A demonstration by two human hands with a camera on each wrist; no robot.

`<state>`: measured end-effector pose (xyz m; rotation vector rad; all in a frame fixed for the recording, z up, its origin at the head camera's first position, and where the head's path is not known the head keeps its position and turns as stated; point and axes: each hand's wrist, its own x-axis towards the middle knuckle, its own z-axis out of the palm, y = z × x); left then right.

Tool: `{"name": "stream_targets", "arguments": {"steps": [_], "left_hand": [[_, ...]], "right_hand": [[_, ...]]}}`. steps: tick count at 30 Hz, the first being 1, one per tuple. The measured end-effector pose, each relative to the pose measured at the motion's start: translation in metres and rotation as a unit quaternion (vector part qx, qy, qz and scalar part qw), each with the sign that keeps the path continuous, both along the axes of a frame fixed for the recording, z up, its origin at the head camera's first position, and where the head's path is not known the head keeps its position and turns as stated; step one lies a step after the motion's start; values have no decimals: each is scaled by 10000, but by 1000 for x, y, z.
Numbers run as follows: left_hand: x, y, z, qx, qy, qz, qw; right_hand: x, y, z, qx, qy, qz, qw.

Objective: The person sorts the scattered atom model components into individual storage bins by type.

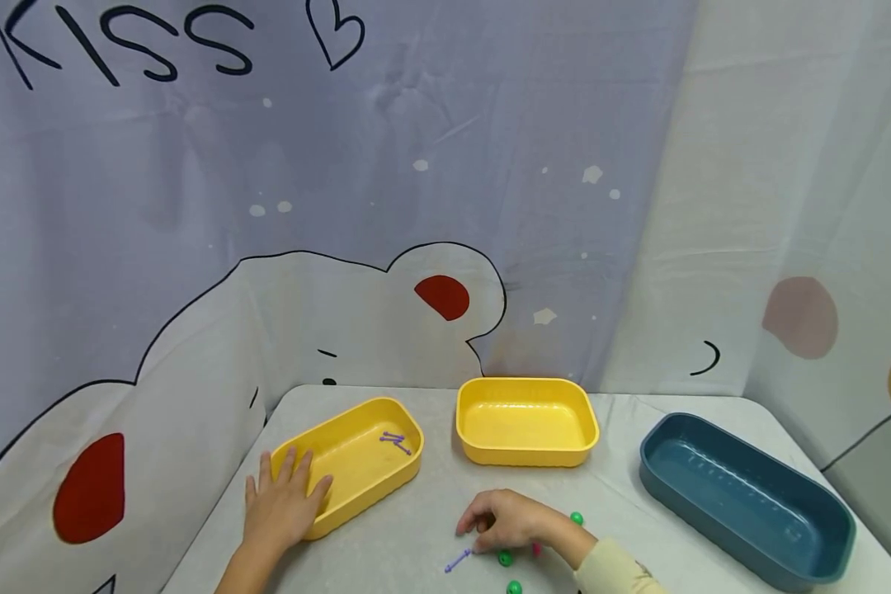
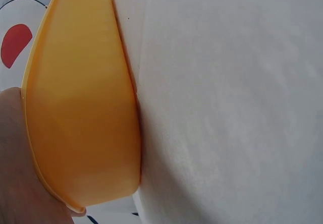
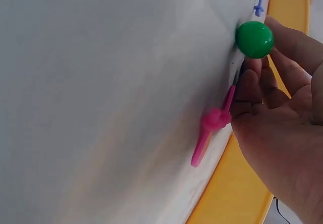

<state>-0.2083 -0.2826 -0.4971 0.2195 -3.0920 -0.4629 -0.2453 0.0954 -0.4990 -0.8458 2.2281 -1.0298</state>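
Note:
My left hand (image 1: 276, 503) rests with spread fingers over the near-left rim of a yellow tray (image 1: 349, 505); the left wrist view shows the hand (image 2: 25, 168) at that rim and the tray's outer wall (image 2: 86, 98). Several small purple sticks (image 1: 395, 440) with knobbed ends lie inside. My right hand (image 1: 516, 521) is low over the table, fingers bent and apart, beside a loose purple stick (image 1: 458, 561). The right wrist view shows that hand (image 3: 282, 123) near a green ball (image 3: 255, 40) and a pink piece (image 3: 214, 119); no held thing shows.
A second yellow tray (image 1: 527, 455) stands at the back middle, and a larger dark blue tray (image 1: 742, 528) at the right. More green balls (image 1: 514, 587) lie near the right forearm. A printed cloth (image 1: 416, 124) hangs behind the white table (image 1: 423, 569).

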Motion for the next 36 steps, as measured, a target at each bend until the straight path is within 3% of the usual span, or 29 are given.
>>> {"name": "stream_targets", "arguments": {"steps": [7, 13, 27, 36], "left_hand": [[0, 0, 0, -1, 32, -5, 10000], [0, 0, -1, -24, 63, 11, 10000], [0, 1, -1, -41, 101, -2, 9999], [1, 1, 0, -56, 107, 8, 9999]], "right_hand": [[-6, 2, -4, 102, 331, 480, 9982], [-5, -1, -5, 53, 492, 650, 9967], [1, -11, -4, 186, 823, 466, 9953], [1, -13, -3, 207, 713, 454, 9962]]}}
